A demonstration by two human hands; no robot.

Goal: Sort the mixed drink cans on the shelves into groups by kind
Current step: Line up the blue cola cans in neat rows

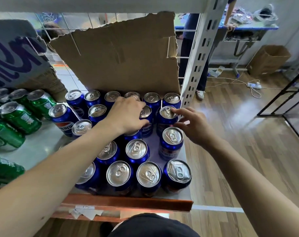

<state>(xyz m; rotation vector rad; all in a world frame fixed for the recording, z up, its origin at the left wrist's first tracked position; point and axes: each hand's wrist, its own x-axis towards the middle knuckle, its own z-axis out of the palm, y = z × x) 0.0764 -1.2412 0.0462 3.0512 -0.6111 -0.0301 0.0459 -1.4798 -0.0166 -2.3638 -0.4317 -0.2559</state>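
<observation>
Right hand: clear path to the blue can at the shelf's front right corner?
Probably yes. The right hand hovers just behind that blue can, nothing above its lid, open floor beside it.

Bright, even indoor light. Glare patch on wood floor (244, 108), specular highlights on can lids (148, 174). Strong wide-angle bending at edges. Right hand (194, 124) slightly motion-blurred; background soft.

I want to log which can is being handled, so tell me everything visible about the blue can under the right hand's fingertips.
The blue can stands upright near the shelf's right edge, second row from the back. Shiny blue metal body, silver lid, pull tab unopened. The right hand touches its rim with fingertips, thumb at its side, grip not closed. Other blue cans stand close around it.
</observation>
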